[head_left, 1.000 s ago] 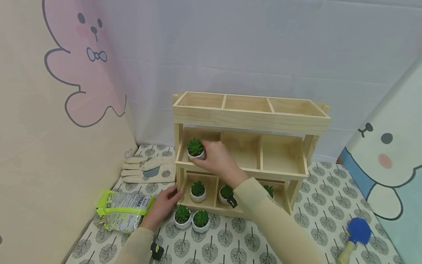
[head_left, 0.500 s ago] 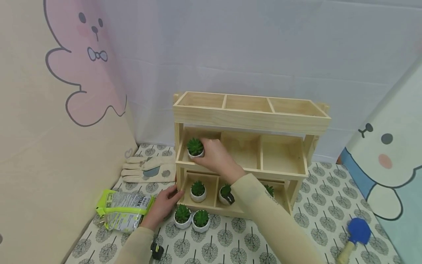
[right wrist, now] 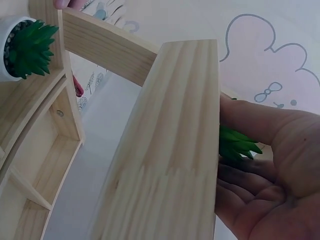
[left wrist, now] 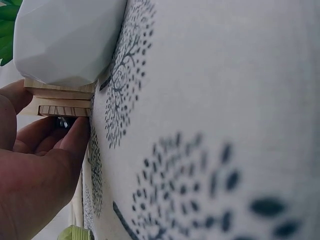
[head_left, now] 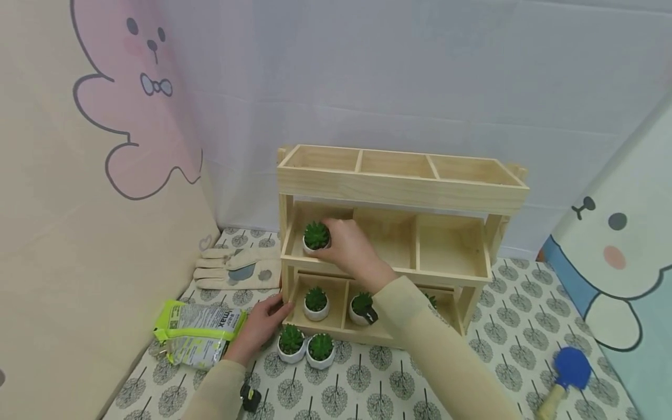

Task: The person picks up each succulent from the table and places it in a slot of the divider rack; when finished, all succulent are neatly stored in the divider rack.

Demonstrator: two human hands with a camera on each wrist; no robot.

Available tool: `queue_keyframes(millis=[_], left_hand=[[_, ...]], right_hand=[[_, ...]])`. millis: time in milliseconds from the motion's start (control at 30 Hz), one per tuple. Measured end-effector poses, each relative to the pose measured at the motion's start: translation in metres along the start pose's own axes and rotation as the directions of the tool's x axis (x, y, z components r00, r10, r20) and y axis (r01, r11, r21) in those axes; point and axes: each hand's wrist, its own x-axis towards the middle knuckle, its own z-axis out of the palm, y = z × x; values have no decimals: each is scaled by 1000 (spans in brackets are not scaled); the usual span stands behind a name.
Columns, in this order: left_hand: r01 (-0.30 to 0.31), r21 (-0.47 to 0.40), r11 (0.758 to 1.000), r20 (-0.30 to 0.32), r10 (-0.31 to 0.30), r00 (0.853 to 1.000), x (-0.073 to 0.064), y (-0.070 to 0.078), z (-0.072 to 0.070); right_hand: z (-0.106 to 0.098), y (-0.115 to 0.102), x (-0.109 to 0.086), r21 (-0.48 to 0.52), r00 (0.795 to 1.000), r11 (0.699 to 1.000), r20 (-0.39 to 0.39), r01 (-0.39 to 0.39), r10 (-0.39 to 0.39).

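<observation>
My right hand (head_left: 349, 245) grips a small potted succulent (head_left: 317, 236) in a white pot, inside the left compartment of the middle tier of a wooden plant shelf (head_left: 399, 195). In the right wrist view, the tier's front board hides the pot, and green leaves (right wrist: 237, 145) show beside the fingers. My left hand (head_left: 259, 326) holds the shelf's lower left corner, its thumb and fingers on either side of the wood (left wrist: 65, 102). Just right of that hand, two more potted succulents (head_left: 290, 344) (head_left: 320, 351) stand on the tablecloth.
On the bottom tier sit a left succulent (head_left: 315, 304), a middle one (head_left: 361, 308) and a partly hidden right one (head_left: 429, 301). Pale gloves (head_left: 238, 269) and a green-and-silver bag (head_left: 199, 335) lie at left. A blue trowel (head_left: 571, 367) lies at right.
My right hand has shifted the held succulent slightly to the right within its compartment. The left hand keeps its hold on the shelf corner.
</observation>
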Motion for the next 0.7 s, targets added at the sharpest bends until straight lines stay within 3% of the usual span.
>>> queue_keyframes(millis=[367, 700], left_hand=[[13, -32, 999, 2, -13, 1000, -1, -1, -1], [28, -57, 998, -4, -29, 1000, 0, -1, 2]], right_hand=[[-6, -3, -8, -2, 1000, 1000, 25, -19, 19], [-11, 1, -31, 85, 1000, 996, -16, 11, -10]])
